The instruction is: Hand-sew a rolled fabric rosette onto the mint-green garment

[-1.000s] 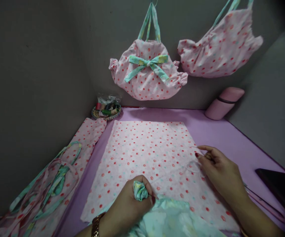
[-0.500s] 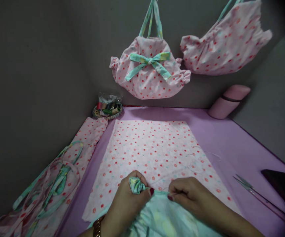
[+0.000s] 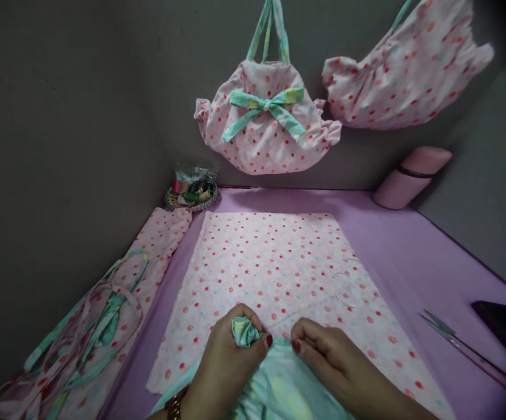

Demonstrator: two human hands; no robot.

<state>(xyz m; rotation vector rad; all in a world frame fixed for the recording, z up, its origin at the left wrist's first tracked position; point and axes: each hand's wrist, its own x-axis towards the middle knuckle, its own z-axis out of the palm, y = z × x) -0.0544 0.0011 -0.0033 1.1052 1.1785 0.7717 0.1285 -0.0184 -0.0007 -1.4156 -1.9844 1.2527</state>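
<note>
The far edge of the mint-green, yellow-blotched cloth (image 3: 290,385) is pinched by the left hand (image 3: 230,353) at nine o'clock and right hand (image 3: 329,353) at three, spanning crosswise between.

From my remote seat I can read no text, label, brand, number or sign anywhere in the head view

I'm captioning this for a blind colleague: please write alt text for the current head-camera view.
A left hand and a right hand pinch the edge of mint fabric over a patterned pink cloth on a purple tabletop. Behind, a bow-trimmed bag and a second bag hang by a grey wall; scissors lie at right, fabric strips at left.
</note>
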